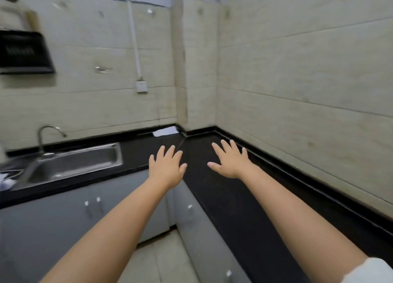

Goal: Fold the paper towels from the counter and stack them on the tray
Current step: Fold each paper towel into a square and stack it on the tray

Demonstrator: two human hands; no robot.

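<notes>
A flat white sheet that looks like paper towel lies in the far corner of the black counter, against the wall. My left hand and my right hand are stretched out side by side over the counter's corner, palms down, fingers spread, holding nothing. Both stay well short of the white sheet. No tray is in view.
A steel sink with a curved tap is set in the counter at left. Grey cabinet doors run below the L-shaped counter. Tiled walls close the corner, with a white socket and a dark range hood.
</notes>
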